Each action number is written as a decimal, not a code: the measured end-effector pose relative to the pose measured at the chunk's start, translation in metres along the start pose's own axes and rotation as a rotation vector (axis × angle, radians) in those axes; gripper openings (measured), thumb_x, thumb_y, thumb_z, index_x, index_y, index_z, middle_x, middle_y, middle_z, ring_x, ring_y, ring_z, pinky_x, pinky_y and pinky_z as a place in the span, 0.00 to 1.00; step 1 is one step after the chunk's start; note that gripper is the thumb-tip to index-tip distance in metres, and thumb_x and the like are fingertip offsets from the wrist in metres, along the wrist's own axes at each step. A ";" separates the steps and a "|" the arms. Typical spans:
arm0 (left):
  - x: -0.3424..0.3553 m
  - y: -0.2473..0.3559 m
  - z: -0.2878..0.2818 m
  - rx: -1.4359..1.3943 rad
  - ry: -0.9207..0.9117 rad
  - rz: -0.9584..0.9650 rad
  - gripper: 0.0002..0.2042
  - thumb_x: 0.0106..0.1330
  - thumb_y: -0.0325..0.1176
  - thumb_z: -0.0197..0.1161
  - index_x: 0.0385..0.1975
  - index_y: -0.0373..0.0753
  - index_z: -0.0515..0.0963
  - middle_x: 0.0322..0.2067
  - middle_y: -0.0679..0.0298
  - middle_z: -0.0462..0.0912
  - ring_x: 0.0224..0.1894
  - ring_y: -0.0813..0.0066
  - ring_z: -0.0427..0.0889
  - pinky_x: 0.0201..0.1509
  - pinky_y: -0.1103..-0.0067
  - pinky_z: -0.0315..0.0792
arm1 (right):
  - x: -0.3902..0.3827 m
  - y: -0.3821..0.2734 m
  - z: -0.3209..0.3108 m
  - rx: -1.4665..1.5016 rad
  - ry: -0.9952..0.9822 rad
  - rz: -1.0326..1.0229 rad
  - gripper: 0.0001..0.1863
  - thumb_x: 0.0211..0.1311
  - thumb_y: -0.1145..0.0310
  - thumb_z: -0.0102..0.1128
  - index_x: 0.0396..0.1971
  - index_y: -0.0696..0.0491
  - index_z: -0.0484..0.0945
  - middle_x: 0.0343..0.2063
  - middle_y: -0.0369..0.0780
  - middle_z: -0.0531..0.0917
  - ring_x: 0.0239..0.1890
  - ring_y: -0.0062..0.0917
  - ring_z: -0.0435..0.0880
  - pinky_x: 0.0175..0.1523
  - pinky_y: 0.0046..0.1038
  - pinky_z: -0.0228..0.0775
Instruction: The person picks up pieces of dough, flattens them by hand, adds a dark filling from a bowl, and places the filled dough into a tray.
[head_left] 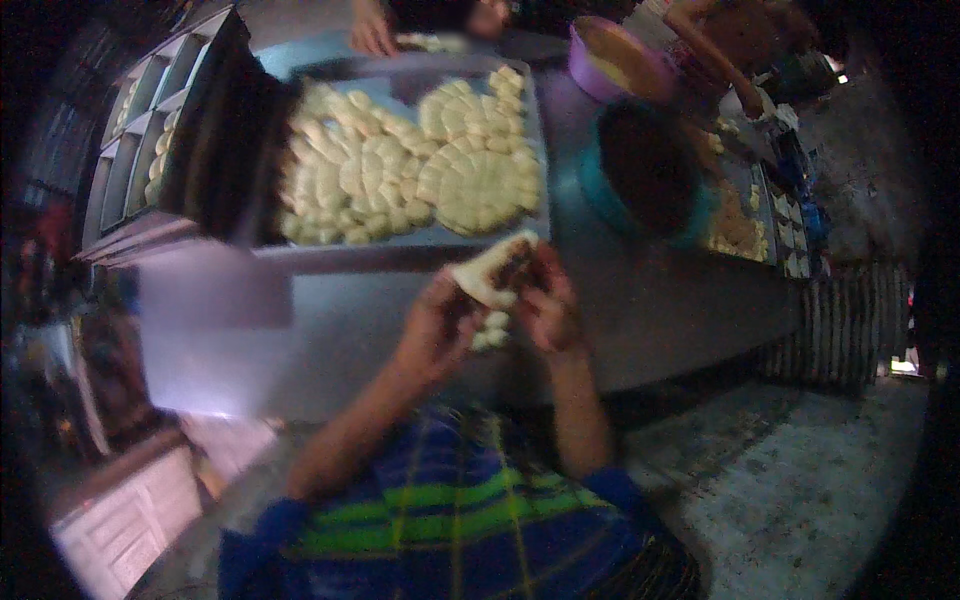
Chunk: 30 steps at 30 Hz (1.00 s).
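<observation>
Between my two hands is a pale flat piece of dough (pixel 487 273) with dark brown filling (pixel 517 264) on it. My left hand (pixel 440 318) grips its left edge, fingers curled under. On the other side my right hand (pixel 549 305) holds the right edge, close to the filling. A few small pale dough pieces (pixel 490 331) show just below, between my wrists; whether they lie on the table or hang from a hand, I cannot tell. Just beyond my hands is a big metal tray (pixel 400 240) with many shaped dough pieces (pixel 478 185) packed together.
A teal basin (pixel 598 180) with dark contents stands right of the tray, a purple basin (pixel 590 75) behind it. At the far side another person's hand (pixel 374 32) works over dough. A rack (pixel 150 130) stands left; another tray (pixel 745 225) lies right on the metal table (pixel 370 335).
</observation>
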<state>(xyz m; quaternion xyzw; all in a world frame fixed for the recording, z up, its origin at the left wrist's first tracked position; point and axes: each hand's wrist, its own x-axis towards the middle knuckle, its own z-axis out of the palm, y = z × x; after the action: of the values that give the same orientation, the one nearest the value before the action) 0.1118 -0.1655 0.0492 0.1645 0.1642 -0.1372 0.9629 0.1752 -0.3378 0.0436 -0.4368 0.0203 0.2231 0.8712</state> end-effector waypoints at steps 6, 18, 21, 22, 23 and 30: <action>-0.004 0.016 0.012 0.264 0.080 0.123 0.12 0.69 0.35 0.63 0.48 0.41 0.71 0.48 0.63 0.79 0.50 0.71 0.80 0.52 0.75 0.77 | -0.014 -0.018 0.014 -1.315 -0.377 -0.721 0.20 0.58 0.83 0.60 0.51 0.51 0.82 0.54 0.43 0.77 0.55 0.32 0.80 0.54 0.33 0.80; -0.022 0.043 0.007 0.819 -0.076 0.134 0.11 0.71 0.37 0.62 0.45 0.36 0.79 0.40 0.65 0.81 0.42 0.79 0.79 0.46 0.79 0.74 | -0.012 -0.068 0.043 -1.392 -0.533 -0.518 0.17 0.49 0.76 0.70 0.43 0.51 0.82 0.32 0.37 0.83 0.37 0.34 0.84 0.40 0.31 0.79; -0.017 0.046 0.001 0.732 -0.036 -0.011 0.15 0.72 0.41 0.61 0.47 0.36 0.78 0.40 0.65 0.81 0.43 0.78 0.80 0.47 0.78 0.74 | -0.012 -0.064 0.047 -1.445 -0.566 -0.823 0.22 0.49 0.75 0.71 0.48 0.52 0.81 0.34 0.38 0.83 0.40 0.33 0.84 0.44 0.30 0.80; -0.014 0.046 -0.002 0.753 -0.011 -0.091 0.16 0.72 0.42 0.61 0.49 0.37 0.77 0.41 0.65 0.81 0.44 0.77 0.80 0.47 0.77 0.75 | -0.013 -0.061 0.050 -1.518 -0.532 -0.812 0.23 0.49 0.75 0.71 0.49 0.52 0.81 0.36 0.38 0.83 0.42 0.33 0.84 0.45 0.30 0.80; -0.013 0.043 -0.004 0.621 -0.020 -0.082 0.17 0.71 0.43 0.62 0.49 0.37 0.76 0.42 0.65 0.81 0.44 0.76 0.80 0.48 0.77 0.75 | -0.016 -0.055 0.054 -1.556 -0.495 -0.854 0.24 0.49 0.75 0.71 0.50 0.53 0.80 0.37 0.38 0.83 0.44 0.33 0.84 0.47 0.30 0.80; -0.013 0.021 -0.013 0.265 0.064 -0.035 0.18 0.67 0.39 0.66 0.52 0.39 0.74 0.46 0.63 0.81 0.48 0.71 0.81 0.51 0.75 0.76 | -0.039 0.002 0.074 -1.552 -0.073 -0.902 0.23 0.53 0.72 0.71 0.51 0.53 0.80 0.47 0.43 0.83 0.49 0.34 0.84 0.49 0.32 0.81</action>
<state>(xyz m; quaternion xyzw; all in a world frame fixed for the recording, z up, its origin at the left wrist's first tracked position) 0.1029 -0.1389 0.0479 0.2916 0.1783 -0.1690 0.9245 0.1273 -0.2944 0.0963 -0.8618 -0.3374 -0.1754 0.3358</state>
